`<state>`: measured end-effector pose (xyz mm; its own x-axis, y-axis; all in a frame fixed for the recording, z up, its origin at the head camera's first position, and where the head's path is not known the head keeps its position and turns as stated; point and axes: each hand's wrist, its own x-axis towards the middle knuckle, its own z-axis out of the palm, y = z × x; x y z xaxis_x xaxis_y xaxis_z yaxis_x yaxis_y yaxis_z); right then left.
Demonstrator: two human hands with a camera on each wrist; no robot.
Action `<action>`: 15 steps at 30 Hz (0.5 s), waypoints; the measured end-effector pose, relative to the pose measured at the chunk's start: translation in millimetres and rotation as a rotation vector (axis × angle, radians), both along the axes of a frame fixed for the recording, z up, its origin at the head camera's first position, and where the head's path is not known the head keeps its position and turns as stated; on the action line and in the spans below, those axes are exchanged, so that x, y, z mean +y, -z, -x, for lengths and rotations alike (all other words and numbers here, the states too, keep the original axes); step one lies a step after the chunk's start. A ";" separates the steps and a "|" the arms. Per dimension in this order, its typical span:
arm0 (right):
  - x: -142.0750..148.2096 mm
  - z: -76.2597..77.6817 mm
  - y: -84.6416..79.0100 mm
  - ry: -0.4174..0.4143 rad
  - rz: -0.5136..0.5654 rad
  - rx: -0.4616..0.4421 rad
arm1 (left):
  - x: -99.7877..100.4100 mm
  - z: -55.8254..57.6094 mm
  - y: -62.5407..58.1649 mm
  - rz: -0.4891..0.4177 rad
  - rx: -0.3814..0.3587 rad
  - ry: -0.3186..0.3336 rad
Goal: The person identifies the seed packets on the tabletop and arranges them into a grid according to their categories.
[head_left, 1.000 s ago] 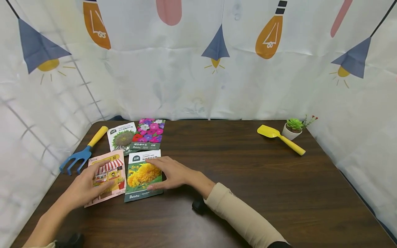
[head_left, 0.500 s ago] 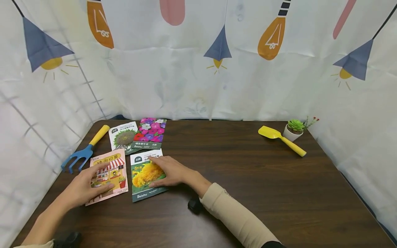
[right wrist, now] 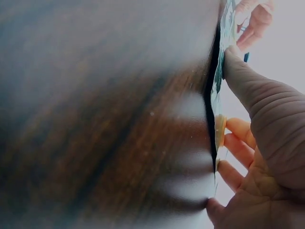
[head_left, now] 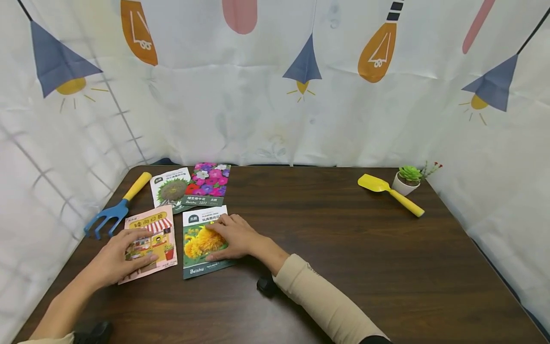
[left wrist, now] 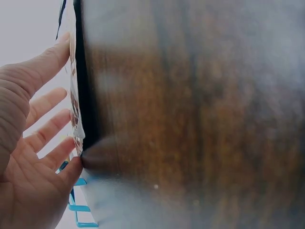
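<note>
My left hand point(head_left: 118, 258) rests on a pink seed packet point(head_left: 165, 239) with a striped awning picture, fingers spread and touching its face. In the left wrist view, the left fingertips lie along that packet's thin edge. Just right of it is a green-and-white seed packet point(head_left: 193, 268) with yellow flowers, and my right hand point(head_left: 234, 239) lies over its right side. Thumb and fingertips of the right hand touch this packet's surface in the right wrist view. Behind them, a petunia-picture packet point(head_left: 210, 179) overlaps a white packet with a spiky flower head point(head_left: 172, 191).
A blue hand fork point(head_left: 112, 212) with a yellow handle lies at the table's left edge. Toward the back right are a yellow trowel point(head_left: 386, 188) and a small potted succulent point(head_left: 408, 179). A printed curtain point(head_left: 258, 114) hangs around the brown table point(head_left: 326, 248).
The yellow-flower packet has slid slightly right under my right hand, widening the gap to the pink packet. My left hand stays on the pink packet. The head view has shifted a little.
</note>
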<state>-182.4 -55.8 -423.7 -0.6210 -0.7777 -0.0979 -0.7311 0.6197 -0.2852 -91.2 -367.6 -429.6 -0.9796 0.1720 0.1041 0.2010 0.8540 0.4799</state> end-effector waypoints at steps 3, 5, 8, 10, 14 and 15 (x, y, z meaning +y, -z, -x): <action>0.1 -1.1 -1.0 0.003 -0.012 0.000 | -0.5 -1.3 -0.1 0.005 -0.007 0.000; 1.0 -1.9 -1.5 0.005 -0.022 0.000 | -0.7 -1.9 -0.1 0.003 -0.006 0.002; 3.8 -3.3 -2.5 0.006 -0.025 -0.007 | -1.2 -2.4 0.0 0.003 0.007 0.005; 6.6 -4.2 -3.0 0.004 -0.025 -0.014 | -1.7 -2.5 0.2 0.002 0.009 0.007; 15.0 -6.0 -4.1 0.001 -0.023 -0.023 | -2.3 -1.7 0.9 -0.014 0.004 0.020; 17.5 -6.2 -4.0 0.000 -0.022 -0.023 | -2.2 -1.7 0.9 -0.017 0.001 0.021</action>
